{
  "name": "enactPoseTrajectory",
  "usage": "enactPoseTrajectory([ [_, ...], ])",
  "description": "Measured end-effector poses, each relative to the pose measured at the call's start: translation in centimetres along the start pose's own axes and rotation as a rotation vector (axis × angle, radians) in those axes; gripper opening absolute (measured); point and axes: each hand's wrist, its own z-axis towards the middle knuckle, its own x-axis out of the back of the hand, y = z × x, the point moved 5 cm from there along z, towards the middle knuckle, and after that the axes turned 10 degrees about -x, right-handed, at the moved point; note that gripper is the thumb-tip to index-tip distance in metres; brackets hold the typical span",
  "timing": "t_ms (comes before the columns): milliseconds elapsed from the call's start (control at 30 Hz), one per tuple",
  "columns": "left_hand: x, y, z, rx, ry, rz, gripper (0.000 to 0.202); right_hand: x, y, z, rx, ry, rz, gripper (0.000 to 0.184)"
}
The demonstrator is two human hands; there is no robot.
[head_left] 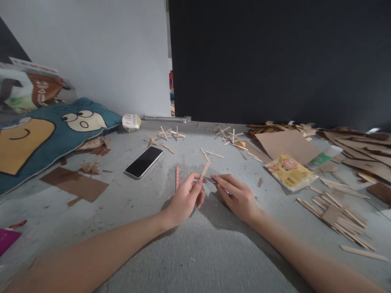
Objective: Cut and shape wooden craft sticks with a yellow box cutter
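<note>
Wooden stick (205, 169): a short, flat craft stick, pinched at its lower end and tilted up and away from the left hand.
Left hand (185, 199): thumb and forefinger closed on the stick's lower end, the other fingers curled in.
Right hand (236, 194): flat and low on the worktop (195, 252), fingers stretched toward the left hand; something thin lies under the fingertips, too small to tell what, and whether it is gripped cannot be told.
Handling: the stick looks light, stiff and thin, likely to snap if bent, so it is best held by its flat faces near one end, as it is now.
Just beyond the left hand: a red pencil (176, 176), lying on the worktop.
Further left of it: a black phone (143, 161), face up.
Right of the right hand: a yellow packet (290, 172), a green and white tube (324, 157), and a heap of loose sticks (334, 215).
Far left: a blue cushion (45, 136).
</note>
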Motion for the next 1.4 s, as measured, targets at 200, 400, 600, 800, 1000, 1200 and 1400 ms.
enactPoseTrajectory([
  [200, -0.1, 0.3, 0.0, 0.0, -0.015, -0.017, 0.038, 0.1, -0.2, 0.0, 0.003, 0.003, 0.006, 0.037],
  [400, -0.1, 0.1, 0.0, 0.003, -0.016, -0.033, 0.038, 0.1, -0.1, 0.0, -0.002, -0.011, 0.018, 0.039],
  [600, -0.1, -0.1, 0.0, -0.006, -0.016, -0.021, 0.038, 0.1, -0.2, 0.1, -0.004, -0.016, 0.028, 0.039],
  [800, -0.3, -0.1, 0.2, -0.039, -0.073, -0.072, 0.04, 0.2, -0.1, 0.0, -0.016, -0.033, 0.052, 0.039],
  [1000, -0.7, 0.0, 0.5, -0.013, -0.163, -0.286, 0.042, 0.0, 0.2, 0.0, -0.031, -0.052, 0.094, 0.039],
  [1200, -1.1, 0.3, 0.4, 0.029, -0.248, -0.373, 0.04, 0.1, 0.3, 0.1, -0.009, -0.047, 0.086, 0.038],
  [1400, -1.3, -0.2, 0.2, 0.026, -0.211, -0.351, 0.038, 0.3, 0.2, 0.0, 0.058, 0.007, -0.029, 0.044],
])
